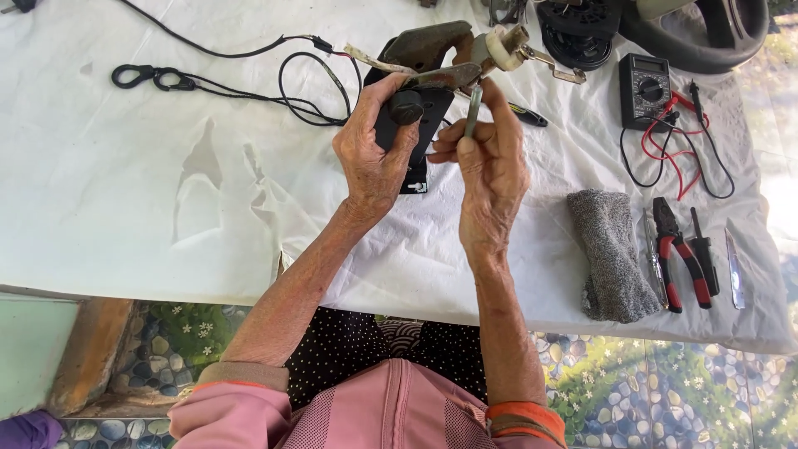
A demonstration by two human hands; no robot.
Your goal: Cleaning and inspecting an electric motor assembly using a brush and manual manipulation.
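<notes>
White cloth, creased and slightly torn, covers the surface [125, 208], which stands over a floor of pebble-patterned tiles.

At the middle of the cloth, the left hand [374, 154] closes its grip around a black bracket-like assembly [416, 125] with a round black knob, thumb pressed beside the knob, lifting it off the cloth; that seems to bring the worn, rusty metal part [432, 50] at its top up to working height. Just right of the assembly, the right hand [490, 166] pinches a small grey metal rod [472, 112] between thumb and fingertips, upright, its tip near the rusty part and the cream-coloured fitting [503, 46] beside it.

Left of the assembly, black cables [249, 91] with a looped strap trail across the cloth. Right of it lie a black multimeter [644, 87] with red and black leads, a grey knitted glove [611, 254], red-handled pliers [677, 249], a screwdriver [705, 254] and a bare blade [733, 270], laid side by side, apparently for easy reach. Behind the multimeter, a dark steering wheel [706, 37] rests at the surface's far edge.
</notes>
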